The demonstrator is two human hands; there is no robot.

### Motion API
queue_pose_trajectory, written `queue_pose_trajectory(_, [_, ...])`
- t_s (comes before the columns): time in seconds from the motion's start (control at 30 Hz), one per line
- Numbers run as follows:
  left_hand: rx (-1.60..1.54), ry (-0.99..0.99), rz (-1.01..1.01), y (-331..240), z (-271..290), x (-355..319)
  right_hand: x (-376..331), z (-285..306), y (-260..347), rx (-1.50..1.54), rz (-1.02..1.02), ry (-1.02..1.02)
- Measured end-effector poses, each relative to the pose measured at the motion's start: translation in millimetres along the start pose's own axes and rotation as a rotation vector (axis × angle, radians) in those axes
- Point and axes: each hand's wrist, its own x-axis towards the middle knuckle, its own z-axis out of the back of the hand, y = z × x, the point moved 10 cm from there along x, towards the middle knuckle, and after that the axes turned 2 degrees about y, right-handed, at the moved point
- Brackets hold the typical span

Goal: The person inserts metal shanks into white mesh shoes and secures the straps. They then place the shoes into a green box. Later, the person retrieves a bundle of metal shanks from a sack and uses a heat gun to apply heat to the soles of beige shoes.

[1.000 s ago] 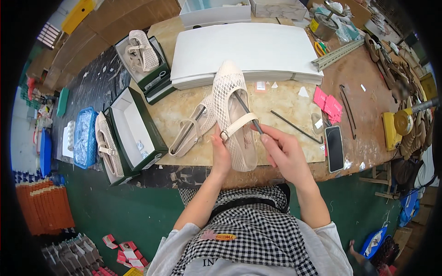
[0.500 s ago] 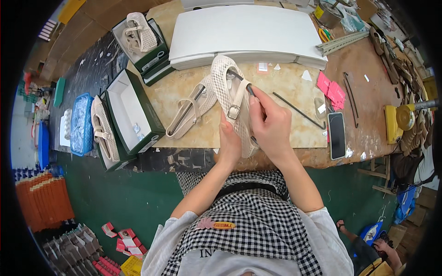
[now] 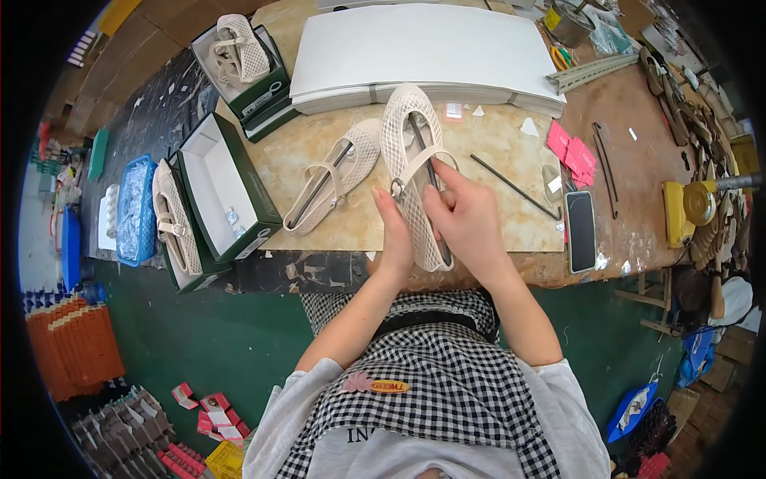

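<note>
Above the table's near edge I hold a cream mesh shoe point(image 3: 409, 102) with a buckled strap, its toe pointing away from me. My left hand point(image 3: 396, 239) is closed round its left side, thumb just below the buckle. My right hand point(image 3: 467, 223) is closed at the right side, its curled fingers at the shoe's opening below the strap. A black rod point(image 3: 419, 137) runs lengthwise inside the shoe, its lower part hidden by the fingers. Left of it on the table lies a matching shoe point(image 3: 365, 148), also with a black rod inside.
An open green shoebox point(image 3: 215, 180) stands left, with a cream shoe point(image 3: 177, 219) beside it. Another box with shoes point(image 3: 243, 56) is behind. White paper sheets point(image 3: 431, 44) are stacked at the back. Right are a loose black rod point(image 3: 515, 185), pink tags point(image 3: 574, 156) and a phone point(image 3: 581, 231).
The held shoe has turned, its toe swinging right. Its rod now lies along the inside, and my right fingers have shifted lower. The person at lower right has left the view.
</note>
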Motion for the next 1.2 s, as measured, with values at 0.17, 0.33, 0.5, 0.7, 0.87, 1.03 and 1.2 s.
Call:
queue_pose_trajectory(0.17, [-0.103, -0.073, 0.016, 0.8, -10.1, -0.1, -1.5, 4.4, 3.7, -0.185, 0.088, -0.082])
queue_pose_trajectory(0.33, [0.161, 0.200, 0.059, 14.8, 13.5, 10.7, -9.3, 0.1, 1.0, -0.180, -0.110, 0.134])
queue_pose_trajectory(0.5, [0.776, 0.052, -0.125, -41.9, 44.5, 14.3, -36.8, -28.4, -11.9, -0.201, -0.076, 0.317])
queue_pose_trajectory(0.7, [1.625, -0.239, -0.492, -128.5, 102.0, 2.0, -39.2, -44.7, -14.1, -0.147, 0.199, 0.359])
queue_pose_trajectory(0.87, [1.645, -0.296, -0.241, -133.7, 124.0, 7.1, -26.0, -83.3, -87.7, 0.366, -0.251, 0.419])
queue_pose_trajectory(1.03, [1.348, -0.101, 0.036, -103.8, 116.2, 2.2, -24.0, -125.5, -81.6, 0.568, -0.441, 0.451])
queue_pose_trajectory(1.2, [1.104, -0.280, -0.247, -165.1, 128.0, -37.6, -6.1, -132.6, -8.5, 0.384, -0.091, 0.534])
